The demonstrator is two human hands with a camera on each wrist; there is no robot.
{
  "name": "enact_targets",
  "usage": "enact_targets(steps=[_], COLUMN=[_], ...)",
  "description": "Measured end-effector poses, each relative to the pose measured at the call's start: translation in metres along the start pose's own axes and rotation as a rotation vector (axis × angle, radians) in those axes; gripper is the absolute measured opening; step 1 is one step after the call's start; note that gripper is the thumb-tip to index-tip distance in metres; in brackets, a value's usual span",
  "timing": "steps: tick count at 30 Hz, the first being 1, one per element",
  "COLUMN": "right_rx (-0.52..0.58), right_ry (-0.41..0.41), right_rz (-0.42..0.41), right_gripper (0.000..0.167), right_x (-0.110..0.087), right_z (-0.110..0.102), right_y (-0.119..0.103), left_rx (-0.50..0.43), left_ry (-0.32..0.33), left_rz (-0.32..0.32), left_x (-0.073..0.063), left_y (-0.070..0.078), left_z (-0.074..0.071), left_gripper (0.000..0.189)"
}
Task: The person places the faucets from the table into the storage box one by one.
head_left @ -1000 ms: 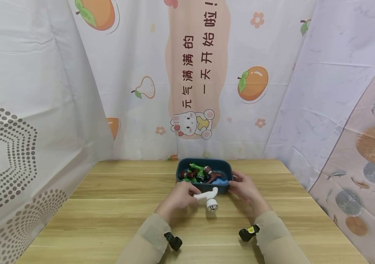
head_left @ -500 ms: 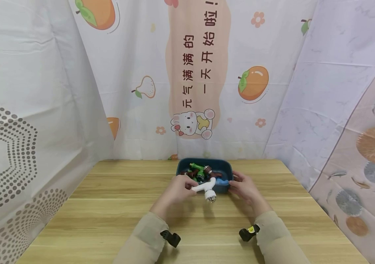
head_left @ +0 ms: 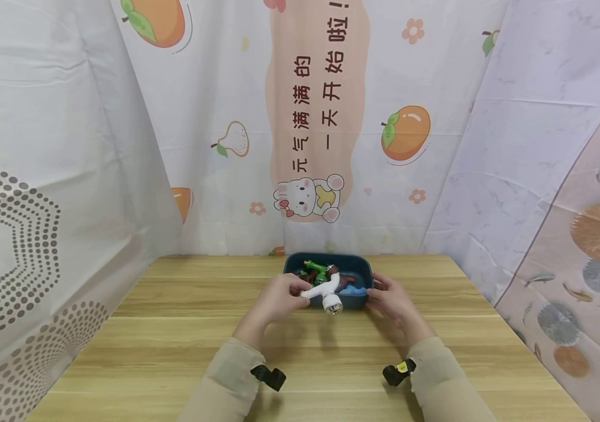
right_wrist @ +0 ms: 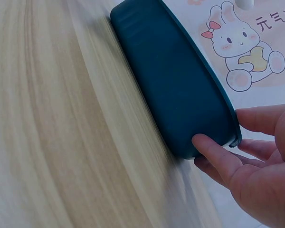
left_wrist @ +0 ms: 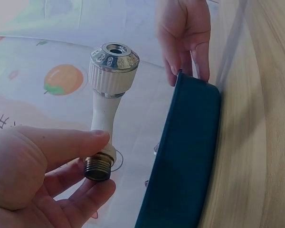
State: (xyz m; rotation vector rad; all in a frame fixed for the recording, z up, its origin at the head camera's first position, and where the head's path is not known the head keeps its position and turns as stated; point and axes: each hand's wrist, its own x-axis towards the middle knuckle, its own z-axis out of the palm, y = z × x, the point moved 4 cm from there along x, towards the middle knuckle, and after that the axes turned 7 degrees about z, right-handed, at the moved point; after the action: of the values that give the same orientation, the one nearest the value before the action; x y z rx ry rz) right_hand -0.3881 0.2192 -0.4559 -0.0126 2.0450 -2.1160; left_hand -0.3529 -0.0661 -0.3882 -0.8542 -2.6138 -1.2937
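My left hand (head_left: pixel 279 299) pinches a white faucet (head_left: pixel 319 290) by its pipe end, between thumb and fingers. In the left wrist view the faucet (left_wrist: pixel 104 114) has a ribbed white cap with a silver ring and a dark threaded end near the fingertips. It hangs over the front rim of a dark teal plastic bin (head_left: pixel 357 302). My right hand (head_left: pixel 392 302) grips the bin's right end; in the right wrist view its fingers (right_wrist: pixel 218 156) hold the corner at the rim and front wall. The bin holds green pieces (head_left: pixel 314 266), brown pieces (head_left: pixel 347 281) and a blue piece (head_left: pixel 353 290).
The bin stands near the back of a wooden table (head_left: pixel 173 340), close to a printed curtain (head_left: pixel 226 193). More curtains hang on the left and right sides. Black wrist cameras (head_left: pixel 268 377) sit on both sleeves.
My left hand has lifted the white faucet from in front of the bin, up and slightly left, over its front rim. The right hand and the bin have stayed in place.
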Motion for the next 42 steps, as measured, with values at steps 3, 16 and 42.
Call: enact_targets(steps=[3, 16, 42], right_rx=[0.001, 0.004, 0.018], right_ry=[0.0, 0.001, -0.012], right_rz=[0.001, -0.003, 0.001], right_gripper=[0.064, 0.064, 0.065], right_x=[0.0, 0.002, -0.001], right_z=[0.0, -0.001, 0.0], right_y=[0.0, 0.001, -0.002], left_rx=[0.0, 0.014, 0.182], left_ry=[-0.002, 0.047, 0.144], left_rz=[0.005, -0.003, -0.029], left_x=[0.0, 0.006, 0.062], left_y=[0.001, -0.006, -0.015], left_z=[-0.001, 0.003, -0.017], left_gripper=[0.018, 0.016, 0.019])
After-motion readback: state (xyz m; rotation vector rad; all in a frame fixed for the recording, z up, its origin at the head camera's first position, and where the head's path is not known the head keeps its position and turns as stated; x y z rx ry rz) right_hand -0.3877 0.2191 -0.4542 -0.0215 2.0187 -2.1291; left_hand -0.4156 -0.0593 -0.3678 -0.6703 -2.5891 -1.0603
